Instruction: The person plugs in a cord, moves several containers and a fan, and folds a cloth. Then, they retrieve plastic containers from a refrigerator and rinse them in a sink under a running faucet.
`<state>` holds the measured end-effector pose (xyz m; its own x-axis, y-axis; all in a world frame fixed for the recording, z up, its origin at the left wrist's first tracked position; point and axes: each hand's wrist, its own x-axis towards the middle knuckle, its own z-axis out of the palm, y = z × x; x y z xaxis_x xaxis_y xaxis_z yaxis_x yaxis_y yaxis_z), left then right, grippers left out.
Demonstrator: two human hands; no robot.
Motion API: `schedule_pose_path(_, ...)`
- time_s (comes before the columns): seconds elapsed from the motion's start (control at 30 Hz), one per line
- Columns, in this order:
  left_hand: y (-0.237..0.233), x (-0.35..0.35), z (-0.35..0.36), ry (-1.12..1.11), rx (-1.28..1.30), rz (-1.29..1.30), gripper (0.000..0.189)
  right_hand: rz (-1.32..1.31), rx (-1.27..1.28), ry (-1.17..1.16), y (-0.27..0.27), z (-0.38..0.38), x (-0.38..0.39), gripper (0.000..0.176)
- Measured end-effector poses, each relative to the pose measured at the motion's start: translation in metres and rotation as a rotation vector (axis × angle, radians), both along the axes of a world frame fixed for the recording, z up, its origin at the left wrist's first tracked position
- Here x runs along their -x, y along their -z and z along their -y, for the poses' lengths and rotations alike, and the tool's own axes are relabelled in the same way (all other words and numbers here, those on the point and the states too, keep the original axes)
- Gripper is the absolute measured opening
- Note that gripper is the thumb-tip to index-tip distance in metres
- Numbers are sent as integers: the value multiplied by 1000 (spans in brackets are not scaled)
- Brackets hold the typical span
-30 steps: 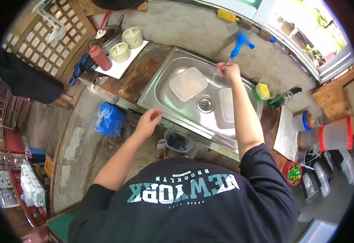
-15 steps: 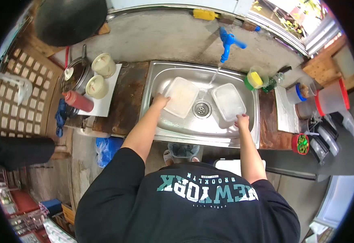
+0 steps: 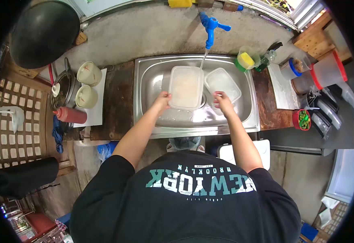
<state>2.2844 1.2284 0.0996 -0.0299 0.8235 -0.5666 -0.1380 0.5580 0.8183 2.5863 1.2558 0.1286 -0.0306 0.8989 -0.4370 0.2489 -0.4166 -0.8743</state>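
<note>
My left hand (image 3: 163, 100) grips the lower left edge of a translucent rectangular container (image 3: 186, 88), raised over the middle of the steel sink (image 3: 150, 87). My right hand (image 3: 222, 101) has its fingers apart, near the lower left edge of a second rectangular container (image 3: 223, 84) that lies in the sink's right half. Whether those fingers touch it is unclear. A thin stream of water runs from the blue faucet (image 3: 210, 32) beside the first container's top right corner. The drain is mostly hidden behind that container.
On the left stand two pale tubs (image 3: 89, 73), a red squeeze bottle (image 3: 71, 115) and a pan (image 3: 68, 87). To the right are a yellow sponge (image 3: 247, 59) in a green holder, a green bottle (image 3: 265, 61), red-rimmed containers (image 3: 329, 71) and a red bowl (image 3: 301, 119).
The left-hand container has moved right and up toward the water, held by my left hand. My right hand has shifted left, away from the second container's lower right corner. The view has shifted.
</note>
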Motion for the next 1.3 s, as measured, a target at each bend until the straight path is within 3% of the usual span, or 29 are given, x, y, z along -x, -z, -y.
schedule_pose_path(0.1,11,-18,-14,68,-86,35,24,-140,37,-49,-25,5,22,54)
schedule_pose_path(0.2,3,-36,-17,98,-68,88,20,-162,81,43,-46,10,26,63)
schedule_pose_path(0.3,-7,-46,-16,86,-93,93,18,-418,82,25,-35,10,14,76)
schedule_pose_path(0.5,-33,-48,-12,79,-163,7,15,-331,45,-117,-35,6,0,81)
schedule_pose_path(0.8,-20,-57,-50,54,-381,-154,43,-182,-256,-98,-40,2,8,91)
schedule_pose_path(0.9,-41,-69,-53,47,-433,-56,42,-197,-374,-42,-21,-2,2,91)
schedule_pose_path(1.1,-34,-78,-66,83,-542,-97,43,-221,-431,-10,3,-12,-18,102)
schedule_pose_path(1.3,-46,-68,-68,44,-516,-8,33,-356,-382,-44,-32,-21,-6,97)
